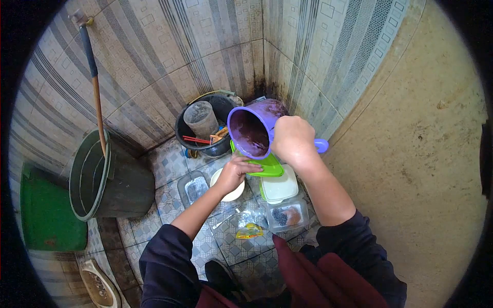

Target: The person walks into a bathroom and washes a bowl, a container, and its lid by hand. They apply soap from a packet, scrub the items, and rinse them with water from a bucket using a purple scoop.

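My right hand [295,139] is closed round the handle of a purple water dipper [252,117], which is tipped with its mouth facing left and toward me. Its inside looks wet and dark. Just beneath the dipper's rim, my left hand [232,175] grips a bright green plastic lid [270,166]. A white container with a green edge [280,188] stands on the floor below the lid. A cream bowl [234,192], partly hidden by my left hand, is beside a clear plastic box [195,190]. Closer to me sits another clear box [288,216].
A black basin [220,150] holds a grey cup and red sticks. At left stands a large dark bucket [128,185] with a wooden-handled tool [97,102] leaning in it. A yellow-printed plastic wrapper [249,231] lies on the tiles. A wall [411,169] bounds the right side.
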Demonstrator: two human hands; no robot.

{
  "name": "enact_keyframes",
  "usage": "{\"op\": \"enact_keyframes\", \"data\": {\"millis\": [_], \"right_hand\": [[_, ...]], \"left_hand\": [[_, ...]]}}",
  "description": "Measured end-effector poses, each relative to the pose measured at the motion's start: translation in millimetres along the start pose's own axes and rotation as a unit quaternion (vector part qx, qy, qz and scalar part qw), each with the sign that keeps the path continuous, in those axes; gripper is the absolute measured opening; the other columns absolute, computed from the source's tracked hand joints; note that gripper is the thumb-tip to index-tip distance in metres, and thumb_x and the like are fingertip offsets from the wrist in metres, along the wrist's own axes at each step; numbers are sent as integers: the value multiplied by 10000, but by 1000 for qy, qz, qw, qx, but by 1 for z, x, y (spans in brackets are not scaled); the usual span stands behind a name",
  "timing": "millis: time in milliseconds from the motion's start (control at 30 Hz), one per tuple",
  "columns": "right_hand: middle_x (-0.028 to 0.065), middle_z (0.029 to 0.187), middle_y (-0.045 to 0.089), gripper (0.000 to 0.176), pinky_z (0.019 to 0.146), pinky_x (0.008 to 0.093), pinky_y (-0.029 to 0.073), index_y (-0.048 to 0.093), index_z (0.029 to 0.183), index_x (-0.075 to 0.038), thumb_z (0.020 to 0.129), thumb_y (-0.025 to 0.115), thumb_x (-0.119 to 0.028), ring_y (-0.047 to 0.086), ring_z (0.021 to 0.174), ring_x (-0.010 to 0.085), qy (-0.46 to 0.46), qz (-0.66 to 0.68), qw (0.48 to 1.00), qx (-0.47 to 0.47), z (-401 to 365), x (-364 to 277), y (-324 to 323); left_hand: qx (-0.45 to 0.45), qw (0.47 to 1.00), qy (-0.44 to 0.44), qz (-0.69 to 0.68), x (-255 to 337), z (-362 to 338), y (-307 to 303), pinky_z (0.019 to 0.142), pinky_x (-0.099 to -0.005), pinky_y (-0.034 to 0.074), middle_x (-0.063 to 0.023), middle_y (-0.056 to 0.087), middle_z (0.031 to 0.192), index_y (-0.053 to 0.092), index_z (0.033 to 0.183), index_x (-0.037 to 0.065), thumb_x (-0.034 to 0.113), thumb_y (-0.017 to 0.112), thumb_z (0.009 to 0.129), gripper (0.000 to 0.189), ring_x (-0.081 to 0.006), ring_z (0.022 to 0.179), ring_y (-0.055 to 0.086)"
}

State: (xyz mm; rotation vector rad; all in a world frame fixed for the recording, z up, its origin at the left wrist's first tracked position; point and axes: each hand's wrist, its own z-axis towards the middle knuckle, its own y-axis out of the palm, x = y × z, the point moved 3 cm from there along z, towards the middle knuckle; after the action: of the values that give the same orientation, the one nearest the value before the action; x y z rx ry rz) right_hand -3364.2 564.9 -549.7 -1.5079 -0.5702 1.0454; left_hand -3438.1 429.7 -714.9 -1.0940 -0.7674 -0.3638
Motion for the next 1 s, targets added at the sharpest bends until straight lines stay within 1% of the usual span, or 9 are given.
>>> {"op": "enact_keyframes", "data": {"millis": [33, 233, 467, 533, 667, 733, 767, 833, 1000], "right_hand": [[211, 697, 586, 138, 647, 382, 478, 619, 668, 5, 569, 588, -86, 590, 702, 330, -3, -1, 1000, -3, 0, 1, -1], [201, 693, 589, 122, 639, 373, 481, 623, 660, -5, 566, 602, -80, 594, 694, 320, 35, -8, 999, 31, 6, 7, 7], [185, 662, 591, 109, 624, 363, 485, 626, 637, -18, 545, 639, -74, 599, 671, 310, 31, -14, 998, 54, 13, 1, 38], [157, 694, 610, 122, 607, 329, 493, 644, 681, -46, 682, 527, -80, 615, 692, 266, 24, -30, 998, 39, 15, -1, 44], [155, 682, 608, 102, 613, 337, 492, 641, 674, -40, 666, 547, -79, 613, 678, 272, 29, -16, 999, 38, 19, 3, 48], [197, 644, 583, 97, 615, 378, 482, 620, 622, -7, 545, 626, -65, 593, 653, 327, 31, 31, 997, 68, 17, 5, 39], [197, 644, 583, 97, 615, 378, 482, 620, 622, -7, 545, 626, -65, 593, 653, 327, 30, 30, 997, 67, 15, 5, 35], [207, 633, 576, 86, 610, 384, 480, 612, 612, 1, 544, 615, -52, 588, 647, 340, 12, 40, 996, 82, 9, 0, 20], [211, 614, 568, 59, 592, 386, 479, 600, 591, 5, 545, 603, -31, 585, 622, 342, -19, 31, 993, 110, -1, -13, 11]], "left_hand": [[29, 995, 81, 54, 6, 2, -5, 980, -506, 208, 5, 608, 931, 633, 913, 197, -81, 493, 609, 434, -236, 969, 526], [-5, 998, 45, 47, 20, -8, -6, 982, -502, 196, 18, 614, 925, 634, 908, 223, -111, 490, 630, 457, -211, 994, 522], [-25, 997, 68, 41, 27, -13, -1, 980, -519, 187, 14, 606, 947, 626, 926, 223, -98, 483, 615, 469, -221, 999, 518], [-18, 997, 63, 31, 29, -11, -2, 992, -501, 168, 22, 613, 929, 636, 903, 230, -113, 486, 642, 456, -200, 1009, 516], [-7, 996, 74, 43, 28, -7, -2, 987, -509, 180, 16, 613, 924, 637, 901, 219, -116, 479, 644, 451, -191, 993, 526], [-5, 998, 40, 39, 23, -5, -1, 939, -463, 291, -43, 610, 910, 622, 935, 186, -94, 474, 606, 457, -247, 950, 541], [-5, 998, 39, 39, 21, -3, 0, 939, -463, 291, -43, 610, 910, 622, 935, 186, -94, 474, 606, 457, -247, 950, 541], [2, 982, -188, 27, 9, 8, -3, 846, -389, 384, -117, 601, 885, 621, 921, 144, -14, 516, 638, 340, -284, 895, 553], [140, 949, -281, -36, -26, 42, -8, 789, -361, 404, -185, 572, 925, 541, 1031, 95, 145, 546, 704, 331, -319, 889, 541]]}}
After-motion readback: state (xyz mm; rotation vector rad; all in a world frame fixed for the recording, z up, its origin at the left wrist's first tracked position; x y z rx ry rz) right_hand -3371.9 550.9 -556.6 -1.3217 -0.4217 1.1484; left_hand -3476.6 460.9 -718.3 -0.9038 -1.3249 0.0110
